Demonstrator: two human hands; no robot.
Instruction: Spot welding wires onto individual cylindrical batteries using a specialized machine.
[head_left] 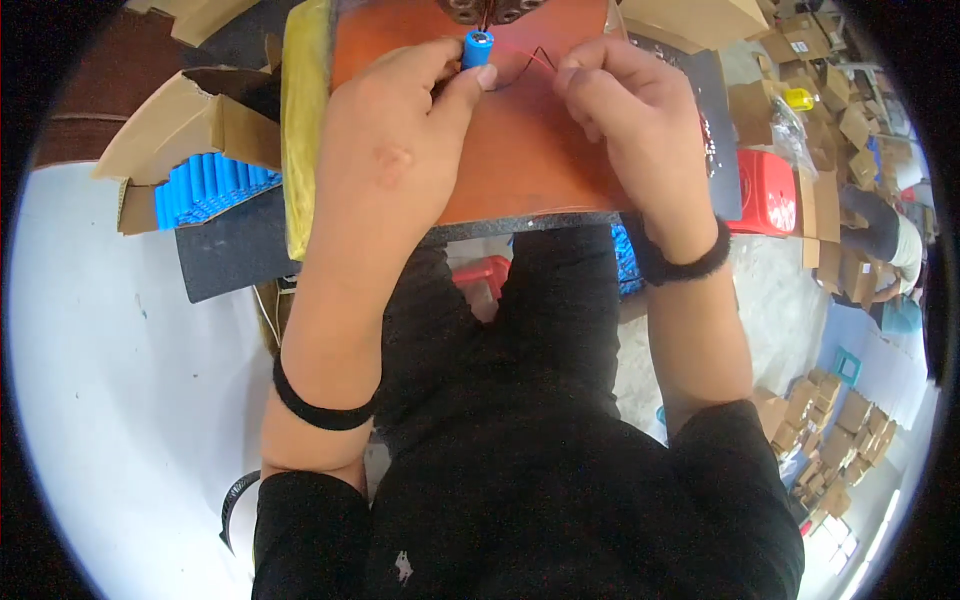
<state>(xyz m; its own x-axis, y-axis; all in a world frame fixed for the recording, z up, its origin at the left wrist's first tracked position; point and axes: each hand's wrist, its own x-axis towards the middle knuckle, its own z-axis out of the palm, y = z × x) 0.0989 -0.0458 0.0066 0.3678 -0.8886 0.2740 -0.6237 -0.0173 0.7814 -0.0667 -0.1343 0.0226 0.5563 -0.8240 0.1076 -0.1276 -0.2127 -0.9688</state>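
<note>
A blue cylindrical battery cell (477, 50) stands on end between the thumb and fingers of my left hand (405, 130), its metal end facing up. Just beyond it is the dark metal head of a machine (488, 10), with thin prongs close to the cell's top. My right hand (640, 115) pinches thin red and black wires (541, 58) at the right of the cell. The wires run leftward toward the cell; where they end is too small to tell. Both hands are above the orange-brown work surface (540, 160).
At the left, an open cardboard box (165, 130) holds many blue cells (215, 185). Yellow wrapped material (303, 130) lines the work surface's left edge. A red plastic stool (768, 190) stands at the right. Cardboard boxes (845, 420) are stacked beyond, and another person (890, 240) bends there.
</note>
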